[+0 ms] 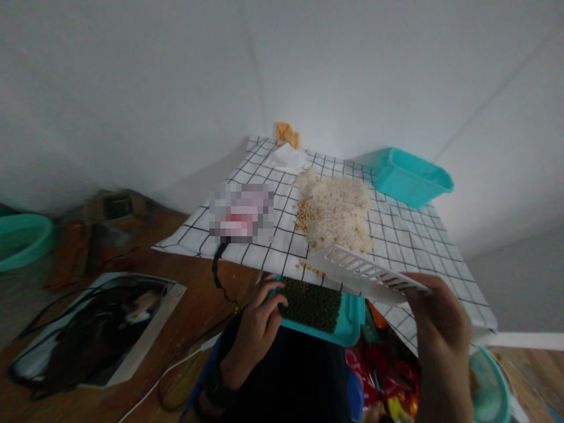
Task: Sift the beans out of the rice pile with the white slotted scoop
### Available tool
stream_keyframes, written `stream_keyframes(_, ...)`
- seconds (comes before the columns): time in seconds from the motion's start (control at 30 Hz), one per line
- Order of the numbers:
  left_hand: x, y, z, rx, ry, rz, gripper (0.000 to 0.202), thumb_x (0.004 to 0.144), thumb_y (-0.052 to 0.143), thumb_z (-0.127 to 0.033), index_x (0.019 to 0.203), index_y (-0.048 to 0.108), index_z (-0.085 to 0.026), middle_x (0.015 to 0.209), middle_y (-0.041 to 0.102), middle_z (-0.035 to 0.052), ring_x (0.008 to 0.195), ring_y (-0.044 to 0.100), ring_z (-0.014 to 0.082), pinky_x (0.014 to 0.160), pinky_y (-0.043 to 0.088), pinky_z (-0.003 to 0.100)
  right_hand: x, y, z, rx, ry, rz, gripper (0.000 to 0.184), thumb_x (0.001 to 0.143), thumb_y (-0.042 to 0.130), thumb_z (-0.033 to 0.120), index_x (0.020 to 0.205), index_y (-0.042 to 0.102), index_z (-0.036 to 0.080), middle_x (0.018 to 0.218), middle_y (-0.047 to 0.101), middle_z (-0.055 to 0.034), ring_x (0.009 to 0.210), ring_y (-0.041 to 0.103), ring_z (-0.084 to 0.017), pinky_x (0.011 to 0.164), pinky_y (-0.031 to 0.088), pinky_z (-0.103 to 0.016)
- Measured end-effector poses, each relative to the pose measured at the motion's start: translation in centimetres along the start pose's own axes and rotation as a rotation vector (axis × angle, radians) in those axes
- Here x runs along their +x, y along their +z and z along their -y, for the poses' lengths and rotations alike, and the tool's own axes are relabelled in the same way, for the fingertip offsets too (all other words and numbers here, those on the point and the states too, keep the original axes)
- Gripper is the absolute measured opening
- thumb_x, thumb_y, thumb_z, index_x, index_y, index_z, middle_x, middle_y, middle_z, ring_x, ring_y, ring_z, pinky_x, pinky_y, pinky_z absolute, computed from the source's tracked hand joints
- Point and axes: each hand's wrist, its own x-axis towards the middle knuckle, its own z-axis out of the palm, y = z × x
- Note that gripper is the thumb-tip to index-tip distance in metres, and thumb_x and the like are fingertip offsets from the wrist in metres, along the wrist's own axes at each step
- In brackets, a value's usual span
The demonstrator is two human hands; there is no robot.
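Note:
My right hand (436, 311) grips one end of a white slotted plastic panel (370, 276), tilted over the table's front edge. The panel's far end reaches a spread pile of whitish rice-like grains (339, 205). Yellow kernels (304, 214) are scattered along the pile's left side, and a few lie by the front edge. Below the table edge, my left hand (259, 323) has its fingers curled over the left rim of a turquoise tray (350, 329). Small dark green beans (312, 302) fill much of that tray, which rests near my lap.
A turquoise basket (412, 176) stands at the table's back right. White tissue (286, 157) and an orange cloth (287, 134) lie at the back left. A blurred-out object (244, 214) with a black strap is left of the grains. A framed picture (110, 329) lies on the floor.

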Motion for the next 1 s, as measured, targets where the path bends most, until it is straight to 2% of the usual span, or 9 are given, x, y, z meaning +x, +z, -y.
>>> stream_keyframes(0.33, 0.1, -0.2, -0.4, 0.000, 0.010, -0.003, 0.032, 0.087, 0.038, 0.000, 0.092, 0.061, -0.023, 0.121, 0.061, 0.0081, 0.137, 0.049, 0.0274, 0.112, 0.047, 0.050, -0.2, -0.2, -0.4, 0.024, 0.028, 0.007, 0.012, 0.095, 0.063, 0.030, 0.102, 0.072, 0.025, 0.097, 0.077, -0.0037, 0.085, 0.072, -0.020, 0.072, 0.056, -0.030)
stream_keyframes(0.5, 0.1, -0.3, -0.6, 0.012, 0.020, -0.020, 0.033, 0.085, 0.039, 0.000, 0.092, 0.061, -0.024, 0.120, 0.061, 0.0083, 0.134, 0.052, 0.0273, 0.109, 0.050, 0.049, -0.4, -0.1, -0.4, 0.013, 0.046, 0.020, 0.013, 0.097, 0.062, 0.030, 0.105, 0.071, 0.027, 0.097, 0.076, -0.0023, 0.087, 0.072, -0.019, 0.074, 0.056, -0.027)
stream_keyframes(0.8, -0.1, -0.7, -1.1, 0.031, 0.031, -0.028, 0.032, 0.085, 0.040, 0.000, 0.091, 0.061, -0.024, 0.119, 0.064, 0.0090, 0.135, 0.054, 0.0281, 0.107, 0.053, 0.047, -0.4, 0.0, -1.1, -0.003, -0.068, 0.050, 0.016, 0.098, 0.058, 0.029, 0.107, 0.072, 0.030, 0.097, 0.077, 0.0006, 0.086, 0.074, -0.016, 0.073, 0.056, -0.021)
stream_keyframes(1.0, -0.3, -1.0, -1.3, 0.017, 0.024, -0.040, 0.034, 0.085, 0.039, 0.000, 0.091, 0.062, -0.024, 0.119, 0.064, 0.0089, 0.136, 0.054, 0.0282, 0.108, 0.052, 0.048, -0.6, 0.1, -2.0, 0.031, -0.030, 0.033, 0.015, 0.097, 0.061, 0.033, 0.105, 0.072, 0.028, 0.095, 0.076, -0.0014, 0.085, 0.073, -0.018, 0.070, 0.056, -0.024)
